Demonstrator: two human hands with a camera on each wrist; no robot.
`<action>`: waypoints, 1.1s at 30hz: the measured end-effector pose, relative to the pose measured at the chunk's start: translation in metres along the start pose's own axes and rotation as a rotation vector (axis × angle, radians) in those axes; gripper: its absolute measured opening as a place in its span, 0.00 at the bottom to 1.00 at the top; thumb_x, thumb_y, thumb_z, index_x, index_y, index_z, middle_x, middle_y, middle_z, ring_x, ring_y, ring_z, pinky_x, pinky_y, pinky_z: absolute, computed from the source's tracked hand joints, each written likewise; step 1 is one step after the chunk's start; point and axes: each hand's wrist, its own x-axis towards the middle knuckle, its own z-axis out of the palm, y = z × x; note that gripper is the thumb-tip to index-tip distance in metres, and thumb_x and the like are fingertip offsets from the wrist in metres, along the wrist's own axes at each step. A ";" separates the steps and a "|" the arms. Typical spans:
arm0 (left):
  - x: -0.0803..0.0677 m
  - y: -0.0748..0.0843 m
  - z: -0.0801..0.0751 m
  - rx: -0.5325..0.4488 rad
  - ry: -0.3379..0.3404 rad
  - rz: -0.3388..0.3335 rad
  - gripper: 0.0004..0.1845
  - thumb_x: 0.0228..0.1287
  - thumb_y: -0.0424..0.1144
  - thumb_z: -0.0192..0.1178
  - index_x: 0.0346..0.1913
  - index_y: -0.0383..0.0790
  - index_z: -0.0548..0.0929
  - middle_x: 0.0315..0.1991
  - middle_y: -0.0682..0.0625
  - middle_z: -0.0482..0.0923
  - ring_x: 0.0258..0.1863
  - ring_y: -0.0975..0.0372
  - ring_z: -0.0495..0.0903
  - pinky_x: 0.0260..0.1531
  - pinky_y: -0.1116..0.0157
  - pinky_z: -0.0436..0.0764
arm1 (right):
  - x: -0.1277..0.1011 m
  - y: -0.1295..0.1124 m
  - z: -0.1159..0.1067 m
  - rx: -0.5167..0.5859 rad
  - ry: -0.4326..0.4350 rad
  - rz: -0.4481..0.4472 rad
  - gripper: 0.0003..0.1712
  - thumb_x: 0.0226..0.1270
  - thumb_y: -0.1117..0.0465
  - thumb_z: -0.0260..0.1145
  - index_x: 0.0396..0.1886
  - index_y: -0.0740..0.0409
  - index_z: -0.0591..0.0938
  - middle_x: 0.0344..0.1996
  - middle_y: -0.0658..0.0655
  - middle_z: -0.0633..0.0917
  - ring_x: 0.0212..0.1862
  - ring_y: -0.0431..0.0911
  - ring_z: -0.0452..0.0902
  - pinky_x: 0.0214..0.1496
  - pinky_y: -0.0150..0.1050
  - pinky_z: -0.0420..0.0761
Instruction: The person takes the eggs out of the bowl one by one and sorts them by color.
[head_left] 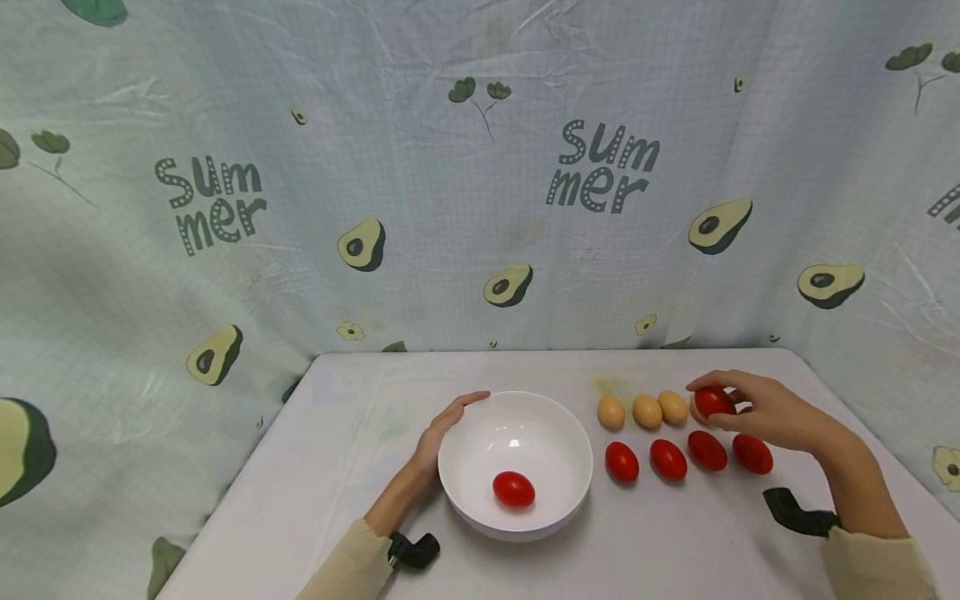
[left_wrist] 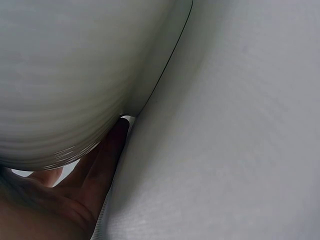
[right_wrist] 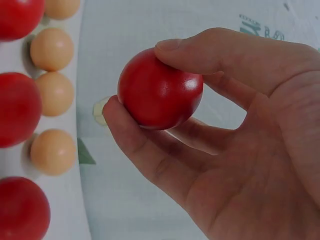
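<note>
Between thumb and fingers my right hand (head_left: 776,408) pinches a red egg (right_wrist: 160,90), held over the right end of the egg rows. In the head view this egg overlaps a light-brown egg behind it. At the middle of the table stands a white bowl (head_left: 555,467), with one red egg (head_left: 513,490) lying inside. My left hand (head_left: 442,433) rests against the bowl's left outer wall, fingers stretched along it towards the back rim. From the left wrist view, fingers (left_wrist: 107,155) touch the bowl's ribbed outside (left_wrist: 60,90), low near the tabletop.
Right of the bowl, several red eggs (head_left: 668,460) lie in a row. Behind them runs a row of light-brown eggs (head_left: 647,412). The white table (head_left: 345,433) ends at a hanging cloth (head_left: 420,250) printed with avocados, which also covers both sides.
</note>
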 end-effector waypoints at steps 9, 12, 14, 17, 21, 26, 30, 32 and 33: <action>0.001 -0.001 0.000 -0.007 -0.013 -0.001 0.29 0.84 0.48 0.27 0.79 0.45 0.64 0.80 0.47 0.62 0.73 0.57 0.72 0.62 0.71 0.79 | -0.010 0.027 -0.008 0.032 -0.032 0.036 0.28 0.67 0.63 0.70 0.65 0.63 0.77 0.57 0.67 0.81 0.54 0.58 0.79 0.40 0.37 0.86; 0.001 -0.001 0.000 -0.004 -0.012 0.001 0.29 0.84 0.48 0.27 0.79 0.45 0.65 0.80 0.47 0.63 0.72 0.57 0.72 0.62 0.71 0.79 | -0.014 0.037 -0.010 0.047 -0.047 0.070 0.30 0.66 0.63 0.69 0.67 0.64 0.75 0.58 0.69 0.80 0.54 0.61 0.79 0.42 0.45 0.88; 0.002 -0.001 0.000 -0.003 -0.008 0.007 0.29 0.85 0.48 0.27 0.78 0.45 0.65 0.80 0.47 0.63 0.73 0.57 0.71 0.62 0.71 0.79 | -0.016 0.043 -0.012 0.060 -0.050 0.090 0.32 0.66 0.63 0.69 0.68 0.65 0.73 0.58 0.72 0.79 0.54 0.62 0.79 0.43 0.50 0.88; 0.002 -0.001 0.000 -0.005 -0.006 0.011 0.29 0.84 0.49 0.27 0.78 0.44 0.65 0.80 0.47 0.62 0.74 0.55 0.69 0.62 0.72 0.78 | -0.020 0.052 -0.015 0.079 -0.050 0.121 0.34 0.66 0.64 0.68 0.70 0.67 0.69 0.58 0.74 0.77 0.53 0.60 0.79 0.43 0.50 0.89; 0.001 0.000 0.001 -0.008 0.001 0.010 0.30 0.84 0.49 0.27 0.78 0.44 0.65 0.80 0.47 0.61 0.76 0.52 0.67 0.62 0.73 0.78 | -0.024 0.063 -0.020 0.105 -0.058 0.163 0.36 0.66 0.65 0.68 0.70 0.72 0.65 0.57 0.76 0.76 0.51 0.54 0.79 0.42 0.43 0.89; 0.000 0.000 0.001 -0.007 0.000 0.013 0.30 0.84 0.49 0.27 0.78 0.44 0.65 0.81 0.47 0.60 0.79 0.49 0.62 0.63 0.74 0.77 | -0.028 0.079 -0.022 0.121 -0.076 0.192 0.34 0.67 0.65 0.66 0.66 0.79 0.65 0.56 0.76 0.77 0.51 0.52 0.78 0.41 0.38 0.88; -0.001 0.000 0.002 0.000 0.014 0.015 0.29 0.84 0.48 0.27 0.78 0.44 0.66 0.81 0.48 0.60 0.80 0.49 0.61 0.63 0.75 0.77 | -0.031 0.090 -0.022 0.134 -0.105 0.228 0.34 0.67 0.64 0.66 0.66 0.80 0.66 0.56 0.77 0.77 0.52 0.54 0.78 0.43 0.39 0.89; 0.000 0.001 0.002 0.003 0.021 0.014 0.29 0.84 0.48 0.28 0.78 0.44 0.66 0.81 0.49 0.61 0.79 0.49 0.62 0.62 0.75 0.77 | -0.032 0.095 -0.022 0.134 -0.119 0.252 0.35 0.66 0.64 0.66 0.66 0.79 0.66 0.56 0.78 0.76 0.53 0.56 0.77 0.44 0.41 0.90; 0.000 0.001 0.003 0.003 0.022 0.012 0.29 0.84 0.48 0.28 0.78 0.44 0.66 0.81 0.49 0.61 0.79 0.49 0.62 0.62 0.75 0.77 | -0.033 0.097 -0.022 0.129 -0.124 0.264 0.34 0.66 0.64 0.67 0.66 0.79 0.66 0.56 0.78 0.76 0.53 0.57 0.77 0.44 0.42 0.90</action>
